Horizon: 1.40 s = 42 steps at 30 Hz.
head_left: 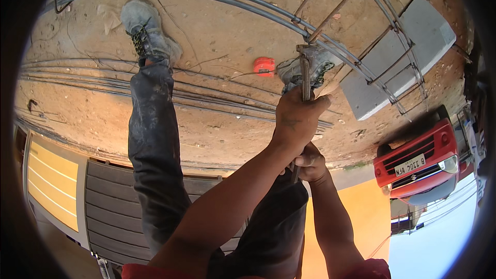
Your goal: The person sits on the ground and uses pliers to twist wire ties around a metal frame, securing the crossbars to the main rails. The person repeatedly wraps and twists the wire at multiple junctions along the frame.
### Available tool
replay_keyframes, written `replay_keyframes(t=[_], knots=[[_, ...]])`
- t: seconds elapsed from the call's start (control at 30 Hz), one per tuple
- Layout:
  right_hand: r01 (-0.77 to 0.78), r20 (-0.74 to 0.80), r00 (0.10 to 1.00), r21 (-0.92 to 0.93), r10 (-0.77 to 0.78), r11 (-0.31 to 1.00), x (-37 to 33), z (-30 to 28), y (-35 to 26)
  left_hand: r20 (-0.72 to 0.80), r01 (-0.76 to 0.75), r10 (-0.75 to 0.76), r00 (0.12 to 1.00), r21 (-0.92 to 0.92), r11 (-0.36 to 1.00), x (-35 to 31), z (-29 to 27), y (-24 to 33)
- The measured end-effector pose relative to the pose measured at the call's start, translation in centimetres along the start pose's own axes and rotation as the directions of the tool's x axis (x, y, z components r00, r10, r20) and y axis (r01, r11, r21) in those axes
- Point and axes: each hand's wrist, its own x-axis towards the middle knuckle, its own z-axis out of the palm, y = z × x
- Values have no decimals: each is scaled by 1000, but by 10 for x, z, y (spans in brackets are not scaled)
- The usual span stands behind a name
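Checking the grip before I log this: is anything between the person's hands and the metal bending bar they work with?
Nothing visible. The left hand wraps the rusty metal bar directly; the right hand grips it lower down.

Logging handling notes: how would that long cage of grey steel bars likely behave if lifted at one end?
The cage of grey steel bars looks heavy: many long rods tied together. It would probably sag slightly yet stay stiff, and seems unlikely to roll.

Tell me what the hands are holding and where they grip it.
Both hands grip one long metal bar: the left hand around its upper part, the right hand lower down near its end.
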Motion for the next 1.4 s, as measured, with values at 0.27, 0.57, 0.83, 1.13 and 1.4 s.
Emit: replay_keyframes(t=[0.27, 0.57, 0.83, 1.13, 1.4], knots=[[-165, -462, 797, -785, -389, 597, 9, 14, 31, -214, -84, 164, 963, 343, 936, -12, 2, 15], [-87, 239, 971, 381, -7, 921, 19, -4, 34, -36, -204, 217, 976, 213, 956, 2, -9, 12], [-115, 234, 972, 351, 32, 929, -14, 8, 42, -128, -123, 190, 973, 409, 904, -34, -8, 13], [-356, 480, 867, 410, 133, 840, -70, 32, 58, 190, -147, 201, 961, -264, 953, -36, -55, 8], [-83, 153, 985, 51, 74, 995, -78, 89, 70, 212, -259, 217, 953, 199, 945, -31, -64, 18]])
